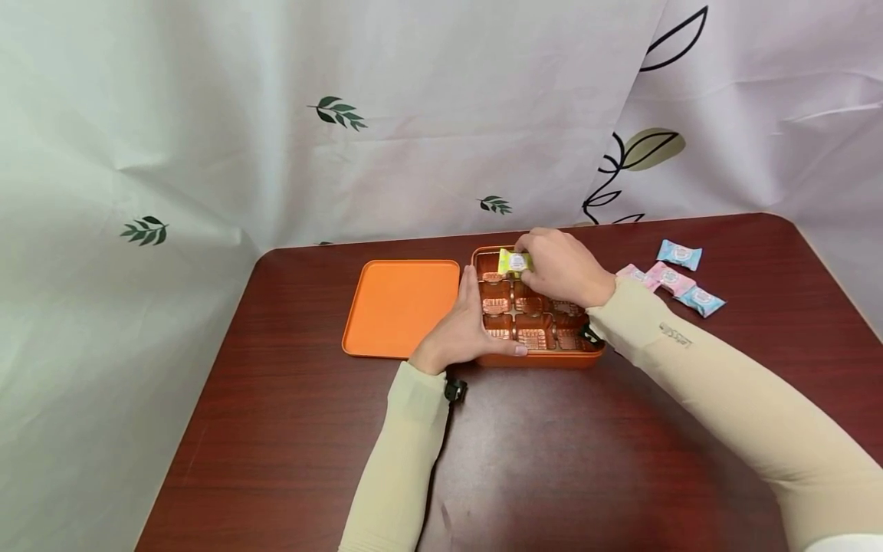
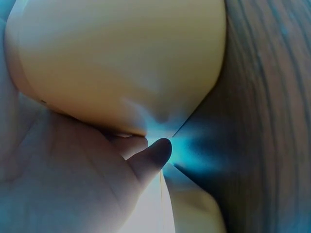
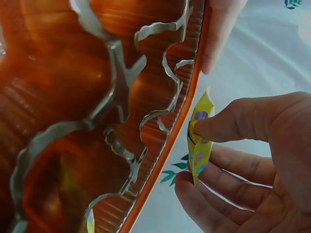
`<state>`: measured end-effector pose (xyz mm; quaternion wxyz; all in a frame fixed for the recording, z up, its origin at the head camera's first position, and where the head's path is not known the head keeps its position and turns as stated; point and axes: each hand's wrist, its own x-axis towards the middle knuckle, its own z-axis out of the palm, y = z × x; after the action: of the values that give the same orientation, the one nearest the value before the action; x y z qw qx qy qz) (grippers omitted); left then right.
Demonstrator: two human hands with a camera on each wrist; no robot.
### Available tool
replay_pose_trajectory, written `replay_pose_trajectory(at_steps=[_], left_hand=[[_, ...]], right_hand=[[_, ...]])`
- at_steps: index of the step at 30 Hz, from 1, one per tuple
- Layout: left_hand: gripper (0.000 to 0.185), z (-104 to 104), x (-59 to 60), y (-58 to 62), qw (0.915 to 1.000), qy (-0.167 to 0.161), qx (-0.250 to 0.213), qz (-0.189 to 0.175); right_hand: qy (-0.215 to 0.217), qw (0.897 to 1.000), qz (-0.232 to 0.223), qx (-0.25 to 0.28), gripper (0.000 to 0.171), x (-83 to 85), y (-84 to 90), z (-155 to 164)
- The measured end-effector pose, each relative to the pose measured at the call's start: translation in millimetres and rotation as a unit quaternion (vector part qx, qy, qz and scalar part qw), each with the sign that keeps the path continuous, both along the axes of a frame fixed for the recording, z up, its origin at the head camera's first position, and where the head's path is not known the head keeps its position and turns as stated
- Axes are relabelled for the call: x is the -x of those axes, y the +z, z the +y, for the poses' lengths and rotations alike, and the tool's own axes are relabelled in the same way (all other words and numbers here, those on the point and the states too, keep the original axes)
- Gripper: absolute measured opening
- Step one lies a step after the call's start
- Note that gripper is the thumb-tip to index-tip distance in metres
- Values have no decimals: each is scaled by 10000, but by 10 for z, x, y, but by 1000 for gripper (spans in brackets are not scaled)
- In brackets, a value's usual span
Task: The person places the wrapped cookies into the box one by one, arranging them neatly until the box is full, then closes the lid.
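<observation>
Filling step, I'd judge: right hand (image 1: 562, 268) pinches yellow packet (image 1: 513, 263) over tray (image 1: 545, 358) back-left cell, frame centre, left hand (image 1: 469, 330) w/ straight fingers steadying tray's left rim; next needs lowering it into that cell.

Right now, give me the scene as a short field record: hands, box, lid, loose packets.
left hand: rests on the near-left edge of the orange box, fingers straight
right hand: pinches a yellow packet over the box's far-left corner
box: open, compartments in view hold nothing
lid: flat on the table, left of box
loose packets: two pink, two blue, right of box
</observation>
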<state>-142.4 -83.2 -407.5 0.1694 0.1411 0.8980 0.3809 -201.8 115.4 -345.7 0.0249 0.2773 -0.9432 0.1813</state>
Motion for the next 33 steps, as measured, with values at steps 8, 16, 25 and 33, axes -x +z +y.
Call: replay_pose_trajectory(at_steps=[8,16,25,33], left_hand=[[151,6,0,-4,10000,-13,-5,59],[152,5,6,-11,9999,1,47,109],[151,4,3,-7,9999,-23,55,134],[152,0,6,-5,9998,5,45,174]], right_hand=[[34,9998,-155,-95,31,23,21,-105],[100,9994,-280,-177,25,70,18,-185],[52,9989,-256,-385,23,118,-3,-253],[-71,9982,-273,-536,25,126,-9,-321]])
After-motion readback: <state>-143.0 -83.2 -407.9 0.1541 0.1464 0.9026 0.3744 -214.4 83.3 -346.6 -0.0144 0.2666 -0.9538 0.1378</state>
